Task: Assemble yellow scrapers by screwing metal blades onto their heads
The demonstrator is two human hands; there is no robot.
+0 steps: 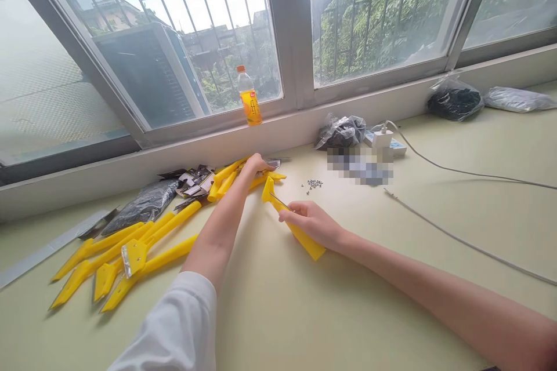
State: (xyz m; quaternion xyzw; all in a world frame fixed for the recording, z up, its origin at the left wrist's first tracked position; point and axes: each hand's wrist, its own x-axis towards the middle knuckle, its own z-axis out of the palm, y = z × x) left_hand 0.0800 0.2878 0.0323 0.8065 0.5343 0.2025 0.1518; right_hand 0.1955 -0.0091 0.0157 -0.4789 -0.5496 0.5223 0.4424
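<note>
My right hand [310,221] is closed around a yellow scraper [314,248], its angled head pointing away to the upper left. A thin metal rod [278,200] also sticks out from those fingers, its tip close to the scraper's head. My left hand [257,162] reaches to the far pile of yellow handles [224,185], fingers drawn together beside a small shiny flat piece [274,163]; what they grip is hidden. Small silver screws [315,184] lie loosely heaped to the right of both hands.
Several yellow scrapers [115,255] lie at the left, near dark packaging [198,179] and a grey plastic bag [141,206]. An orange drink bottle [249,98] stands by the window. A power strip [394,146], cables [461,171] and bagged dark items [342,130] occupy the right.
</note>
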